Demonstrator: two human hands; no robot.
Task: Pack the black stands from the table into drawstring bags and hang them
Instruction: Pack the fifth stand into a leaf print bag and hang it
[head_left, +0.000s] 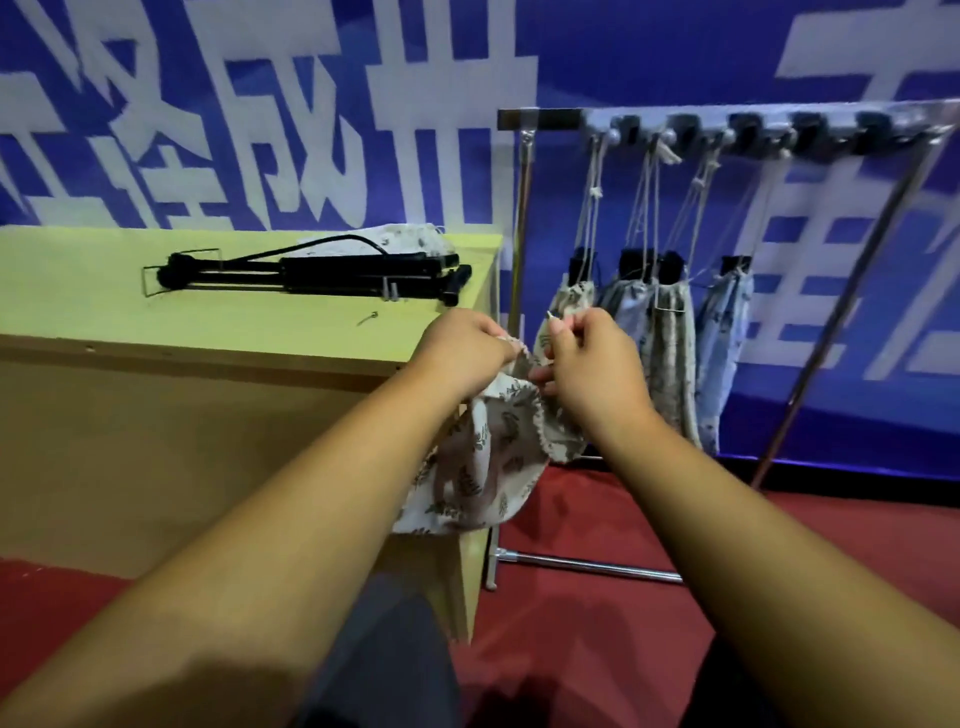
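A cream drawstring bag with a leaf print (483, 467) hangs between my hands, off the table's right corner. My left hand (462, 353) grips the gathered rim of the bag. My right hand (587, 364) pinches the other side of the rim or its cord near the top. Black folded stands (311, 273) lie on the yellow-green table (208, 322), behind my left hand. Several filled bags (670, 332) hang by their cords from the hooks of a metal rack (727, 130) on the right, black stand tops poking out of them.
More printed fabric (405, 236) lies on the table's far edge behind the stands. A small metal hook (368, 318) rests on the tabletop. The rack's legs (587, 564) stand on red carpet. A blue banner covers the wall behind.
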